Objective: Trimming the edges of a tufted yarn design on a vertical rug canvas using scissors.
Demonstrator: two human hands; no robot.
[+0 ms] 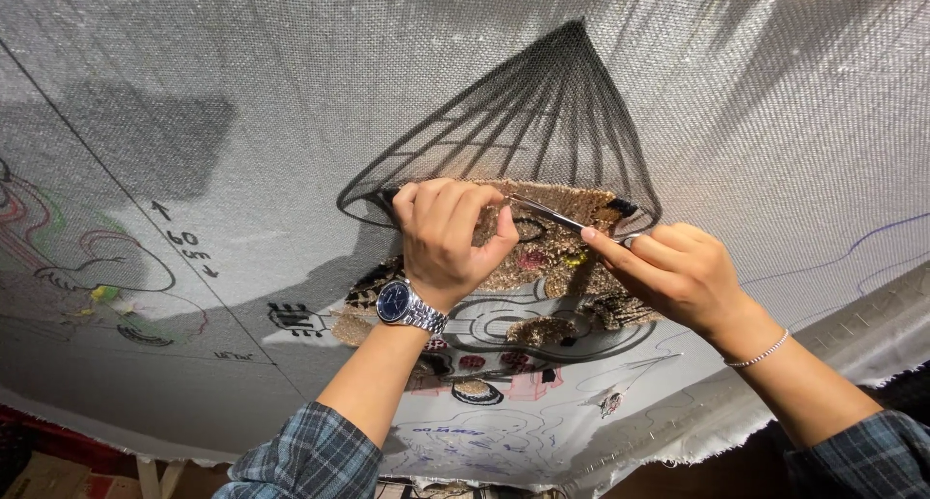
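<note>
Open bare canvas [756,121] above and right of both hands; tufted patch [552,257] and scissors [547,211] close between them

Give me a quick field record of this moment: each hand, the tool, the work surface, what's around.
left hand: left hand, watch on the wrist, fingers curled, pressing on the tufted patch
right hand: right hand, bracelet on the wrist, gripping the scissors
tool: thin metal blades lying across the top of the patch, pointing towards the left hand
surface: stretched grey backing cloth with drawn outlines
nearby: fan-shaped black drawn area above the patch; frayed cloth edge below
</note>
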